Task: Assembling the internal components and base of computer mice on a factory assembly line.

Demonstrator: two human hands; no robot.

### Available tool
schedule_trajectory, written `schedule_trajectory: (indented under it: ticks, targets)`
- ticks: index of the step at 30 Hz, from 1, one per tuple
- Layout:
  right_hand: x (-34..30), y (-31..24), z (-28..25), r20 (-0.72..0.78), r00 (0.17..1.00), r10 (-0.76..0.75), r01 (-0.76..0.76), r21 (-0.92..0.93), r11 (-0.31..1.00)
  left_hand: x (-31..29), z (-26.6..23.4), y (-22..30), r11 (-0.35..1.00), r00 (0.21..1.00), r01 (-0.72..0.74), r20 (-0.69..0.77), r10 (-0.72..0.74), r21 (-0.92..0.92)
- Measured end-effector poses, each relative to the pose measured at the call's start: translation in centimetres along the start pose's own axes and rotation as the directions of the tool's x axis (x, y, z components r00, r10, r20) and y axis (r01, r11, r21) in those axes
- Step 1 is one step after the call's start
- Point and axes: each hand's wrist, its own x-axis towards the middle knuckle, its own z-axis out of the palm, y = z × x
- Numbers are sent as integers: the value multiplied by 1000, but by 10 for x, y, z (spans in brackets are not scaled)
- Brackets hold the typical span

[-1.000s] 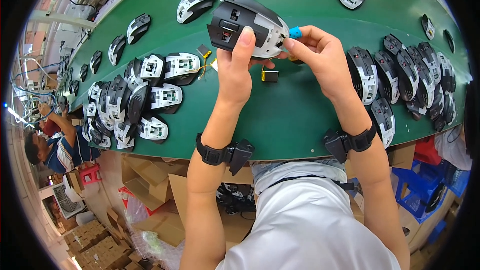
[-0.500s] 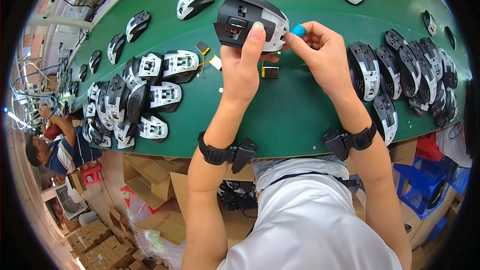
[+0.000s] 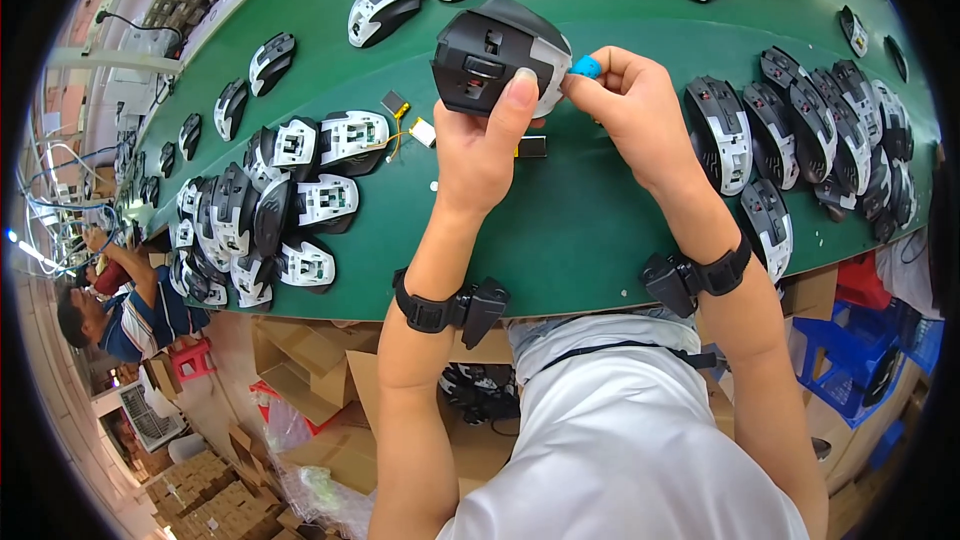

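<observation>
Both hands raised over the green counter (image 3: pixel 600 230), each wrist wearing a black strap with a boxy black module. Left hand (image 3: pixel 480 145) closed around a computer mouse (image 3: pixel 497 58), thumb pressed on its near edge; the mouse is held off the surface, tilted. Shell is matte black plastic with a grey-white side panel, rounded and humped. Right hand (image 3: pixel 630 105) pinched narrow: fingertips grip a small blue piece (image 3: pixel 586 67) touching the mouse's right side. What the blue piece is, cannot tell.

Counter surface: smooth green mat, edge bending with the lens. Just beyond the left hand, a small dark rectangular part (image 3: pixel 531 147) lies flat. Near it to the left, a small white block with yellow wire (image 3: pixel 420 130).

Left of the hands: crowded cluster of mouse shells (image 3: pixel 270 210), black and white, several overlapping, some underside up. Right of the hands: row of similar mice (image 3: pixel 800 140) leaning against one another on edge.

Farther back: single mice (image 3: pixel 385 8) spaced apart along the counter.

Below the counter: brown cardboard boxes (image 3: pixel 300 380), blue plastic crate (image 3: pixel 850 340).
</observation>
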Motion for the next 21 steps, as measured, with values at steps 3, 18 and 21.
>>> schedule_trajectory:
  ticks: [3,18,21]
  targets:
    - [0,0,1,-6,1000,-24,24,27,999,1,-1,-1,1000,1000,-20,20,20,12]
    - [-1,-3,-3,47,998,28,-28,7,1000,3,-9,-4,979,988,-100,136,77,177]
    - [0,-4,-5,66,997,33,-34,11,999,4,-9,-3,976,988,-104,130,80,191]
